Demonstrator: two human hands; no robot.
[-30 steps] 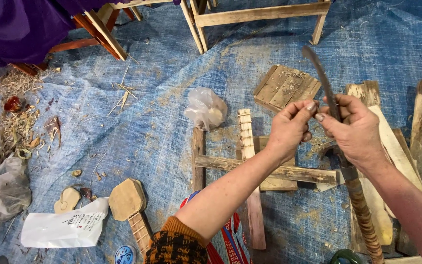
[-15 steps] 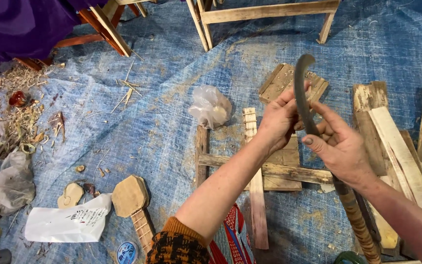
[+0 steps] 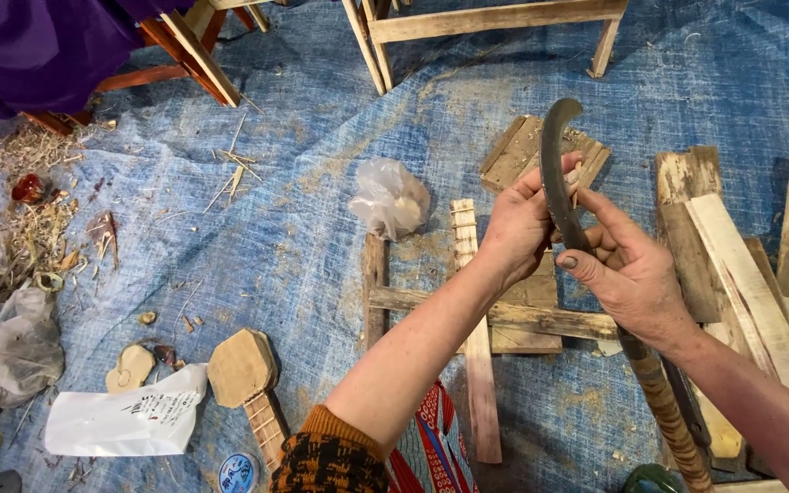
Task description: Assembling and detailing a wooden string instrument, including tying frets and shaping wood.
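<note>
Carefully now: keep the sickle (image 3: 559, 183) steady, curved blade up over the blue tarp (image 3: 321, 228), well above the wooden slats (image 3: 477, 365). Left hand (image 3: 518, 228) wrapped around the blade's middle, fingers narrow, pinching the metal with what looks like a small pale piece against it. Right hand (image 3: 627, 274) closed lower down where blade meets the wound handle (image 3: 673, 420), thumb laid along the back. Judged best to grip by the dull back, keep fingertips off the inner edge, brace the handle low, move slowly.

Down at lower left, a flat white packet (image 3: 125, 424) with dark print, lying beside a wooden paddle (image 3: 244, 374). Just below, a small round blue label (image 3: 236, 475), partly cut off. Near the slats, a crumpled clear bag (image 3: 390, 196). At far left, another crumpled bag (image 3: 2, 342) among shavings.
</note>
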